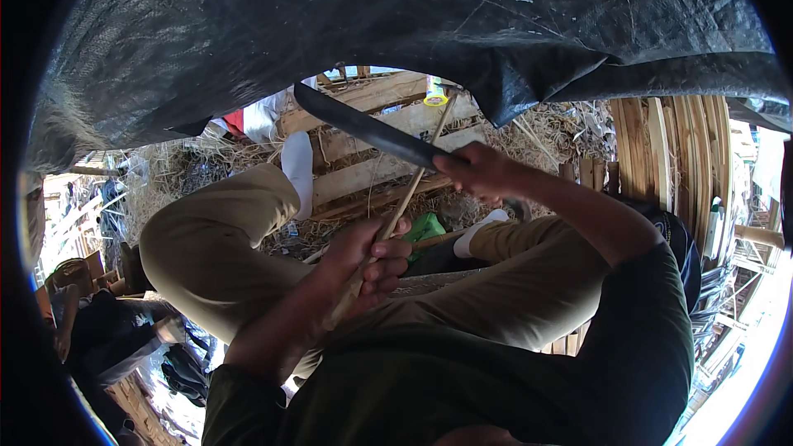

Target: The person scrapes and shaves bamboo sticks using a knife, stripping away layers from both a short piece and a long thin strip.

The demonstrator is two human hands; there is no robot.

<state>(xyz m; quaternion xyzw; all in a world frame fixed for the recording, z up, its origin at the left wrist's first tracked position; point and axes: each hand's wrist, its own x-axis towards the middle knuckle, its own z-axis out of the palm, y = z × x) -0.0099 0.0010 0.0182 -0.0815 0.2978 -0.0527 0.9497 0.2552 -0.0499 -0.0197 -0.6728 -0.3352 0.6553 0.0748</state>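
My left hand (368,264) is closed around a thin, pale wooden stick (406,198), which slants up and away to the right. In my right hand (479,173) is a machete (363,125) with a broad dark blade pointing to the far left. Its blade crosses the stick just above my left hand, close to my right fist; whether the edge touches the wood I cannot tell. The machete's handle is mostly hidden by my fingers. Both hands are over the gap between my bent knees.
Wooden slats (355,165) and straw shavings (190,173) cover the ground ahead. A green plastic bag (425,231) lies between my legs, and a yellow-rimmed cup (435,92) stands farther off. Black sheeting (330,16) hangs low overhead. Upright planks (669,144) stand at right; another person (99,330) is at left.
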